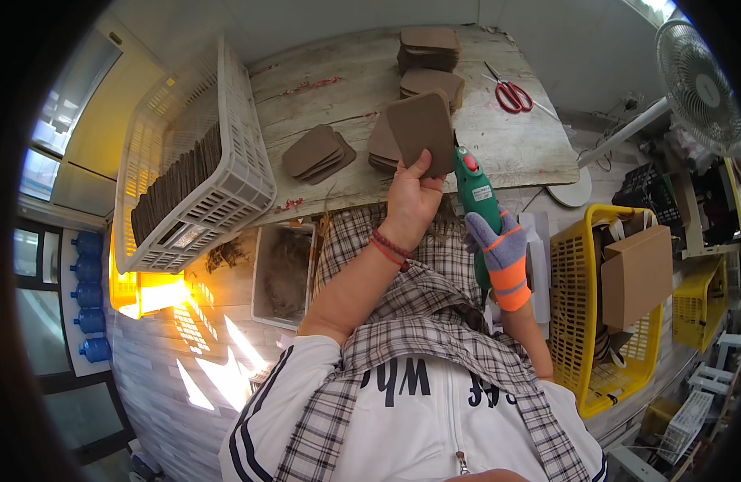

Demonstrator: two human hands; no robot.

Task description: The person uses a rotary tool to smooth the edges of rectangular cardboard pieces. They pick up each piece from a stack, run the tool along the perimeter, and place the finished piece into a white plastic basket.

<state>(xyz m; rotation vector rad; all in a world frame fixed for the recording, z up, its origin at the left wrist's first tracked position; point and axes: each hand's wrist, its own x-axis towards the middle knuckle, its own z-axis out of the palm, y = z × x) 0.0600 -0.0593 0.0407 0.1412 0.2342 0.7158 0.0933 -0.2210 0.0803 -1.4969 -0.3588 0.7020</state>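
My bare left hand [416, 193] pinches a brown rounded-corner pad [423, 127] by its near edge, thumb on top, and holds it up over the table. My right hand [500, 253], in a grey and orange glove, is wrapped round a green hand-held power tool [475, 189] with a red button. The tool's dark tip is close to the pad's right edge; whether they touch I cannot tell. Partly behind the held pad lies a pile of like pads [382, 146]. A fanned pile [318, 155] lies to the left, and two stacks [428, 48] stand farther back.
A white crate [246, 149] packed with upright brown pieces stands on the table's left. Red-handled scissors [513, 96] lie at the right of the worn table [515, 149]. A white bin [262, 309] is below; a yellow basket [579, 321] with a cardboard box and a fan [702, 88] are right.
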